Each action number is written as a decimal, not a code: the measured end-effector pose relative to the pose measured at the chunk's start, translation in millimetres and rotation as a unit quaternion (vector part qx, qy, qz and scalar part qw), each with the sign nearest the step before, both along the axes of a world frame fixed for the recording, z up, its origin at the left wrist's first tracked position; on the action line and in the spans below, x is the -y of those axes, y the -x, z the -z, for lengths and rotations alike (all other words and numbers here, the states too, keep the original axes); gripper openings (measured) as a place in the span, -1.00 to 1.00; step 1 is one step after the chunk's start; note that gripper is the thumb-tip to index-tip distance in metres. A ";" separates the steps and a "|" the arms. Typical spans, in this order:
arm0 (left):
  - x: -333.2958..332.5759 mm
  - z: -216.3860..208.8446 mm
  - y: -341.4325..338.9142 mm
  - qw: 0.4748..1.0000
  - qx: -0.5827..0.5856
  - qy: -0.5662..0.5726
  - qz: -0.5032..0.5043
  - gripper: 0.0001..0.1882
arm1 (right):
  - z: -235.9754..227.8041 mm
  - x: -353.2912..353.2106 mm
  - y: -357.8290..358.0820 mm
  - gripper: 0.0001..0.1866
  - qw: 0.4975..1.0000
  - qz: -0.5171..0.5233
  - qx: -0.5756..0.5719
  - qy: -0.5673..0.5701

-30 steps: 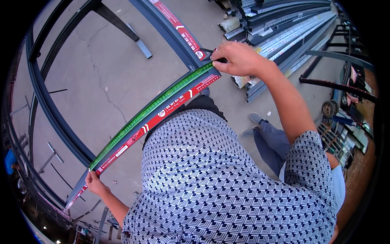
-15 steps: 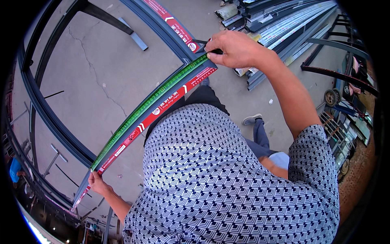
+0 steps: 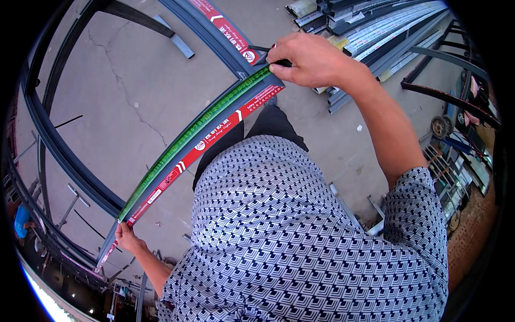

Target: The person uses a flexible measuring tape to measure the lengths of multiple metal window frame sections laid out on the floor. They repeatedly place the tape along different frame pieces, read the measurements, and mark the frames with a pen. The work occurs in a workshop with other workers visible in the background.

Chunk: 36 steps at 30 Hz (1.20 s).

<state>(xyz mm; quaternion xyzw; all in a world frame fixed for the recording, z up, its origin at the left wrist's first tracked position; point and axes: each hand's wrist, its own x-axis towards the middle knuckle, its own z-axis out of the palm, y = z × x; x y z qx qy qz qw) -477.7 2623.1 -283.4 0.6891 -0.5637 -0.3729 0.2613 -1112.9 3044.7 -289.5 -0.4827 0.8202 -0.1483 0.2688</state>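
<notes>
A green measuring tape point(image 3: 199, 122) is stretched along the near bar of a dark grey metal frame point(image 3: 88, 174). This bar carries a strip of red film point(image 3: 220, 132) along its side facing me. At the bar's far right end, my right hand point(image 3: 308, 60) is closed on the tape measure, whose black part shows between thumb and fingers; the rest of it is hidden. Down at the left, my left hand point(image 3: 129, 238) pinches the other end of the tape against the bar, fingertips beneath the edge. The tape curves slightly and lies close to the bar's surface.
Long metal profiles point(image 3: 386, 40) lie stacked at the upper right. More dark frames point(image 3: 450, 96) and a small wheel point(image 3: 440, 127) are at the right. A person in blue point(image 3: 21, 220) is at the far left. A crack runs across the concrete floor point(image 3: 155, 91).
The view has shifted slightly, and both hands keep their hold on the tape. Another person's legs and arm, seen behind me at the right before, are out of sight.
</notes>
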 end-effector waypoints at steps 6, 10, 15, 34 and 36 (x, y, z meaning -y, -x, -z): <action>2.9 -2.4 -5.5 1.000 0.014 -0.014 0.004 -0.78 | -7.8 2.8 1.5 -0.71 0.997 0.004 0.027 -0.066; 3.5 -2.2 -10.0 1.000 0.015 -0.013 0.009 -0.79 | -9.0 2.3 1.3 -0.72 0.998 0.005 0.019 -0.062; 5.8 -3.2 -9.0 1.000 0.016 -0.011 -0.001 -0.78 | -13.3 2.1 -0.1 -0.73 0.998 0.005 0.002 -0.070; 10.6 -0.9 -19.2 1.000 0.012 -0.001 -0.005 -0.74 | -6.1 -1.7 1.8 -0.71 1.000 -0.001 -0.007 0.004; 9.6 -0.3 -16.8 1.000 0.004 -0.004 0.001 -0.74 | -5.2 -1.8 1.0 -0.72 1.000 0.001 -0.010 0.012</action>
